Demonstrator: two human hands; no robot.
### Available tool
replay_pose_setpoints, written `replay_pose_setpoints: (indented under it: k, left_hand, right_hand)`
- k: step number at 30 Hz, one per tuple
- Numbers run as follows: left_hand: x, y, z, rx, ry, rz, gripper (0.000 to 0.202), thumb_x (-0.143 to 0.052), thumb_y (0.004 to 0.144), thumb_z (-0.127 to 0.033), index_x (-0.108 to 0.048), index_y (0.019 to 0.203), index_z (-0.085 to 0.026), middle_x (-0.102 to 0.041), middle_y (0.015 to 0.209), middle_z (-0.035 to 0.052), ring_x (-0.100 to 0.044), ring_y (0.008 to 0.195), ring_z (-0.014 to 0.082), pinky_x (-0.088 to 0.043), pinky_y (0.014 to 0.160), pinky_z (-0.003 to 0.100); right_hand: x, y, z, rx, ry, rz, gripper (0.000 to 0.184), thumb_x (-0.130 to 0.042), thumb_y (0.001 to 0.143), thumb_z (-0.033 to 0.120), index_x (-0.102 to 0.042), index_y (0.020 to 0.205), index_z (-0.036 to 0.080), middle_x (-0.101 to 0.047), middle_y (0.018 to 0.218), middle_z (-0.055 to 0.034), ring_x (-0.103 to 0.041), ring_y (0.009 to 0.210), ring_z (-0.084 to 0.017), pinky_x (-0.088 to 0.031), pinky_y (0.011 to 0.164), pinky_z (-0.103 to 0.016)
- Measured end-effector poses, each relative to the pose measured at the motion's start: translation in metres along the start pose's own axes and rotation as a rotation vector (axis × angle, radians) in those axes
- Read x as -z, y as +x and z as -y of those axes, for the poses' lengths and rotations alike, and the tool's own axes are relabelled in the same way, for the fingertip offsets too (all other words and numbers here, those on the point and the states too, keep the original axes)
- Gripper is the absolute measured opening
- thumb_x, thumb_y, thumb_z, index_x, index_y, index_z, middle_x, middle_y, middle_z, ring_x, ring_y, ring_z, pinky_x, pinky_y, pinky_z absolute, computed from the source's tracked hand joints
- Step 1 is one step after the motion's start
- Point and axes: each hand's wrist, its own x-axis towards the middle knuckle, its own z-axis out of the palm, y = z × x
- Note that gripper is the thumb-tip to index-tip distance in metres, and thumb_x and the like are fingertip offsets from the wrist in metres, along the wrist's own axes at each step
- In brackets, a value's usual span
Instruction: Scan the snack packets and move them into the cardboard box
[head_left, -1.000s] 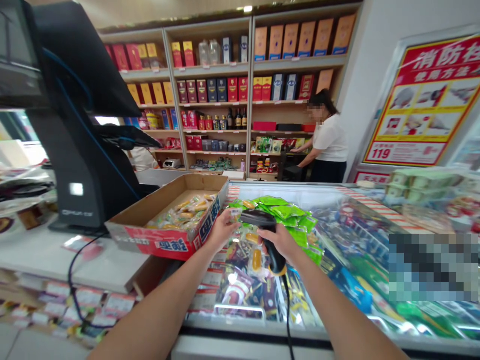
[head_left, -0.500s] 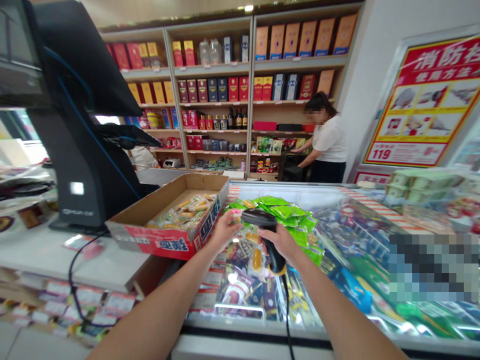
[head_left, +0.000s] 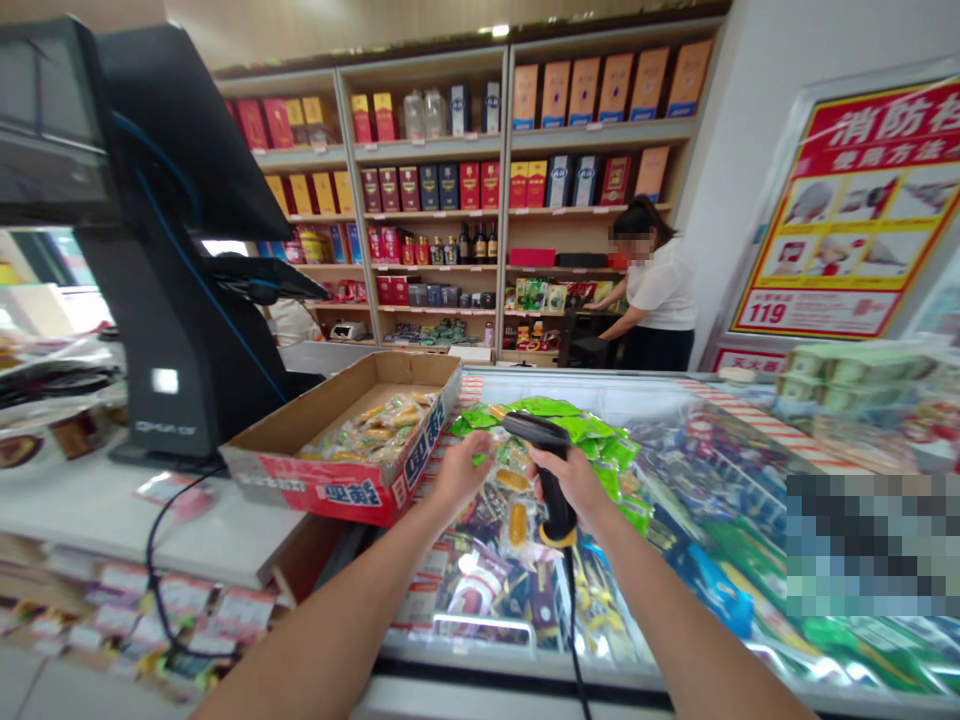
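Observation:
My right hand is wrapped round the grip of a black handheld barcode scanner with a yellow-ringed base and a cable hanging down. Its head points left, toward my left hand. That hand pinches a small clear snack packet just under the scanner's head. Both hands hover over a pile of green and clear snack packets lying on the glass lid of a chest freezer.
An open cardboard box of snack packets sits left of my hands, half on the white counter. A black checkout terminal stands on that counter. A person in a white shirt works at the far shelves.
My view has dropped slightly, and both hands with the scanner and packet have shifted a little right and down in the picture. The packet stays under the scanner head.

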Motion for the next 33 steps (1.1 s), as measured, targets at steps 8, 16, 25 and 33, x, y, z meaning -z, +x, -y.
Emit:
replay_pose_setpoints:
  k: [8,16,25,33]
  left_hand:
    - [-0.012,-0.006,-0.009,-0.348,0.353,0.246,0.047,-0.046,0.06,0.007,-0.073,0.089,-0.018,-0.074,0.103,0.0084,-0.069,0.1,0.0233,-0.053,0.094,0.036]
    - [0.09,0.013,-0.096,-0.308,0.526,0.057,0.031,-0.048,0.076,-0.011,-0.074,0.092,-0.017,-0.076,0.089,0.0045,-0.07,0.082,0.0178,-0.054,0.081,0.027]
    - [0.155,0.111,-0.047,0.12,1.162,0.462,0.034,-0.07,0.058,-0.015,-0.073,0.092,-0.017,-0.075,0.09,0.0054,-0.067,0.082,0.0194,-0.049,0.072,0.023]
    - [0.151,0.11,-0.005,0.186,1.196,0.484,0.022,-0.075,0.049,-0.018,-0.071,0.071,-0.018,-0.068,0.064,0.0018,-0.061,0.066,0.0172,-0.047,0.07,0.024]
  right_hand:
    - [-0.001,0.002,-0.001,0.007,0.056,-0.034,0.026,-0.069,0.068,0.041,-0.062,0.06,0.017,-0.061,0.049,-0.0024,-0.051,0.037,-0.013,-0.041,0.039,-0.026]
    - [-0.004,0.0,0.007,0.018,0.087,-0.064,0.026,-0.069,0.064,0.041,-0.061,0.057,0.017,-0.06,0.052,-0.0019,-0.052,0.036,-0.012,-0.041,0.037,-0.025]
    - [-0.002,0.008,-0.001,0.017,0.051,-0.056,0.03,-0.068,0.064,0.043,-0.06,0.053,0.017,-0.058,0.047,-0.0028,-0.052,0.035,-0.013,-0.039,0.036,-0.025]
    - [0.0,0.006,-0.002,0.052,0.029,-0.041,0.03,-0.067,0.069,0.043,-0.06,0.055,0.017,-0.059,0.048,-0.0023,-0.053,0.037,-0.013,-0.041,0.039,-0.025]
